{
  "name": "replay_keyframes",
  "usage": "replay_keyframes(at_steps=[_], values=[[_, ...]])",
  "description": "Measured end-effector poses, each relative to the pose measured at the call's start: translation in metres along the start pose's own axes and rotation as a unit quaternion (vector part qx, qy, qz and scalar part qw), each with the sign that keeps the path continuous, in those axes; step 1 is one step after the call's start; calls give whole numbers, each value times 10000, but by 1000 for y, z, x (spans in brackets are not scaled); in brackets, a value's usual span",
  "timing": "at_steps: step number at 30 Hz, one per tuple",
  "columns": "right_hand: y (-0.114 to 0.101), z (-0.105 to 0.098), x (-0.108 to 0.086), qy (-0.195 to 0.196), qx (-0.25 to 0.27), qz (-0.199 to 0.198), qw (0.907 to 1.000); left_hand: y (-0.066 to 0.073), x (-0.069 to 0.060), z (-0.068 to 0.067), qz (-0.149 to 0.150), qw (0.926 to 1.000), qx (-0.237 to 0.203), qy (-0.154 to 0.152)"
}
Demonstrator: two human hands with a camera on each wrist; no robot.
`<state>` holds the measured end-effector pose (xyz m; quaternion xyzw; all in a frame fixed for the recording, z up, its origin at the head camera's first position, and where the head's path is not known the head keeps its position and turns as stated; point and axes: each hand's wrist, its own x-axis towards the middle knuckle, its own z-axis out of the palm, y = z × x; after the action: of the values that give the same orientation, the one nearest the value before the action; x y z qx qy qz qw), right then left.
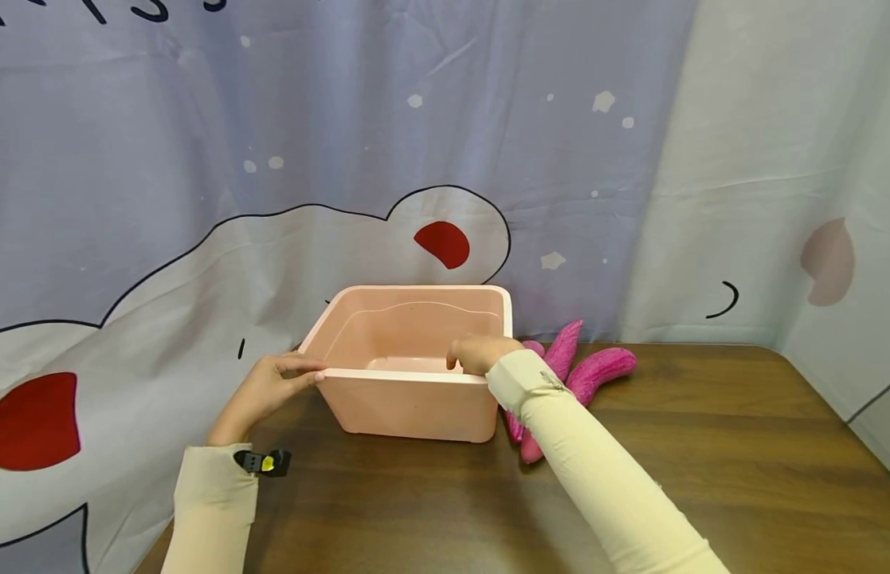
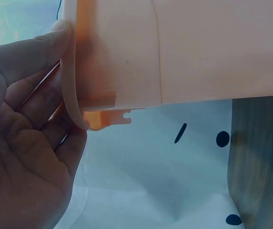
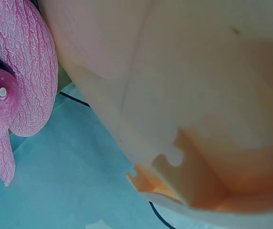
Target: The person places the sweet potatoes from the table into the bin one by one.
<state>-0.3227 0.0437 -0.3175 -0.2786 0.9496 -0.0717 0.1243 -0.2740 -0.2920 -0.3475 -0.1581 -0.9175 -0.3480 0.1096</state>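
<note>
A pink plastic bin point(image 1: 409, 406) stands on a wooden table. My left hand point(image 1: 261, 391) pinches its rim at the front left corner; the left wrist view shows the thumb on one side of the rim and fingers behind it. My right hand point(image 1: 480, 353) reaches over the right rim, its bent fingers dipping inside. The front wall hides the fingertips, and whether they hold anything does not show. Several long, curved magenta pieces point(image 1: 598, 371) with wrinkled skin, vegetable-like, lie against the bin's right side, partly under the right sleeve. One has a pale nub at its end in the right wrist view.
A printed cloth curtain point(image 1: 445, 119) hangs right behind the bin and along the left. The wooden table point(image 1: 703, 446) extends to the right and front. A black strap point(image 1: 264, 462) sits at the left wrist.
</note>
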Motion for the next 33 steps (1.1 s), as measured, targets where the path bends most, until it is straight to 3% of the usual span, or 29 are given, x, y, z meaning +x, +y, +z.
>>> replay_keyframes(at_steps=[7, 20, 33], values=[[2, 1, 3, 19, 33, -128, 9999, -1, 0, 1, 34, 10000, 79, -16], [4, -7, 1, 227, -157, -831, 9962, -1, 1, 1, 16, 9999, 171, 1], [3, -17, -8, 322, 94, -789, 9963, 0, 2, 0, 15, 9998, 214, -38]])
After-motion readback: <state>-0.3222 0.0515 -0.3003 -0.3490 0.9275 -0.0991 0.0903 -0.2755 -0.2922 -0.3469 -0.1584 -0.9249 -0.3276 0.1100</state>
